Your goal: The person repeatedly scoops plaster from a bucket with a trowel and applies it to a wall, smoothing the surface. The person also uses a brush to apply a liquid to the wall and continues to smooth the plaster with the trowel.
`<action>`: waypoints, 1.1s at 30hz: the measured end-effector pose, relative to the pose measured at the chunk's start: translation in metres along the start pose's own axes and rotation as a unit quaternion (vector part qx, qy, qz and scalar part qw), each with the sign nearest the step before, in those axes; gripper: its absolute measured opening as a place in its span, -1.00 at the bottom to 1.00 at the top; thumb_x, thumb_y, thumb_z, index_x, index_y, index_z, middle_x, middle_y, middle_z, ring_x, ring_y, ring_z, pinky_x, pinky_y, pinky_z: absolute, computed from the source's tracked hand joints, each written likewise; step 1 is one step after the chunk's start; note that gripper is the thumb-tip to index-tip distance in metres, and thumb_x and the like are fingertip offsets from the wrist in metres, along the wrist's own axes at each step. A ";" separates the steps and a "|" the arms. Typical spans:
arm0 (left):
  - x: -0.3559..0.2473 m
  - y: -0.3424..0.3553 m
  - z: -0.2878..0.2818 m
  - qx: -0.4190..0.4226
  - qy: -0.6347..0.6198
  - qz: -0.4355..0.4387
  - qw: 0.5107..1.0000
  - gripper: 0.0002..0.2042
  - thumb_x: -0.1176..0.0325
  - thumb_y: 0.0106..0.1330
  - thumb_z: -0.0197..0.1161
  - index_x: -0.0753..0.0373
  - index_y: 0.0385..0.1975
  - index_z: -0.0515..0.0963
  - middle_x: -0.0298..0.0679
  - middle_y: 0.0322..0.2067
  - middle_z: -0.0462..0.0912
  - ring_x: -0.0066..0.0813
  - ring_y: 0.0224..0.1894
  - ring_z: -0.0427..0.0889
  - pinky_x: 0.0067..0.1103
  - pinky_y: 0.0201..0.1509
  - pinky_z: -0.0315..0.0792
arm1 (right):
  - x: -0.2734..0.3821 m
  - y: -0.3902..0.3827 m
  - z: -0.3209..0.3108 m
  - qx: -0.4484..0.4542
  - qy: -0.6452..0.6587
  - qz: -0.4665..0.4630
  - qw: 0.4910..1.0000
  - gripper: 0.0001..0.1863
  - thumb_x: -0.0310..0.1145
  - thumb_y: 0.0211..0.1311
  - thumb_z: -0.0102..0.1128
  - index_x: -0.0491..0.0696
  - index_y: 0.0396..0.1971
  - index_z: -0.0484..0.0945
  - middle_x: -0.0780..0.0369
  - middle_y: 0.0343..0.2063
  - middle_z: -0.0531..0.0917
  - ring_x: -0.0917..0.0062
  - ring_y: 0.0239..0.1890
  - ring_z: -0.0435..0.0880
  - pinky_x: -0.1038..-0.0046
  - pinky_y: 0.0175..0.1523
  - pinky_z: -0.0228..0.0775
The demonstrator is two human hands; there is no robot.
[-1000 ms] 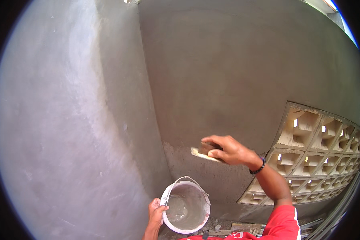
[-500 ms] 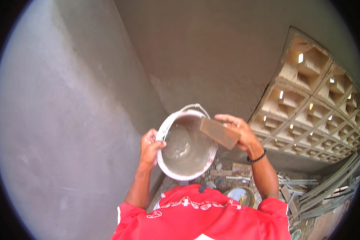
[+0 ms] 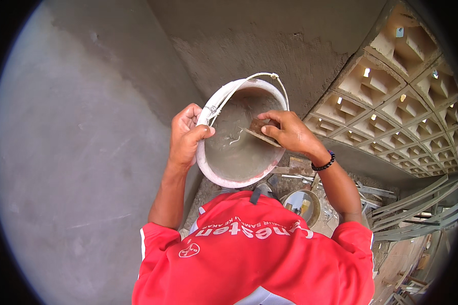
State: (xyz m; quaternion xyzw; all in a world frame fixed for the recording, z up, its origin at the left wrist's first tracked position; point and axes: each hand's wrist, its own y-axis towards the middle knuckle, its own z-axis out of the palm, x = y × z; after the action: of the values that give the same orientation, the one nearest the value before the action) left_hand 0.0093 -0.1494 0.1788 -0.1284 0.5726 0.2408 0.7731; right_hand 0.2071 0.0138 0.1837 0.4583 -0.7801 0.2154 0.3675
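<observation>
My left hand [image 3: 185, 137] grips the left rim of a white bucket [image 3: 220, 178], thumb over the edge and fingers outside. The bucket is tilted so that its inside shows. Grey wet mortar [image 3: 229, 160] coats the bottom and walls, and a thin wire handle [image 3: 239, 84] arches over the far rim. Closed around a brown plastering float [image 3: 263, 136], my right hand [image 3: 292, 131] reaches in over the bucket's right rim. The float is seen nearly edge-on within the bucket; I cannot tell whether it touches the mortar.
A smooth grey plastered wall [image 3: 61, 168] stands close on the left and meets a rougher plastered wall [image 3: 269, 56] ahead. Pale ventilation blocks [image 3: 371, 119] fill the right side. Below lie a second bucket [image 3: 314, 208] with things inside, bent grey strips [image 3: 417, 211] and scraps of wood.
The bucket and both hands sit higher in the picture. My right hand has brought the float from above the right rim into the bucket and turned it from face-on to nearly edge-on.
</observation>
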 end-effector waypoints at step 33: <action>0.011 0.005 -0.023 0.065 0.057 0.007 0.996 -0.83 0.59 -0.12 0.19 0.24 -0.53 0.38 -0.47 -0.56 0.38 -0.77 -0.49 0.30 -0.72 -0.42 0.17 | -0.045 0.035 0.139 0.039 0.269 0.167 0.948 -0.69 -0.45 0.22 0.03 -0.21 -0.05 0.52 0.22 -0.38 0.63 0.61 -0.35 0.55 0.54 -0.18 0.41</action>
State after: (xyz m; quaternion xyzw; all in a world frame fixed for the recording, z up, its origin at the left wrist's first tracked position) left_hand -0.0093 -0.1538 0.1617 -0.0877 0.6310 0.2009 0.7442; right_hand 0.1385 -0.0380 0.0607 0.2601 -0.7086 0.4194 0.5043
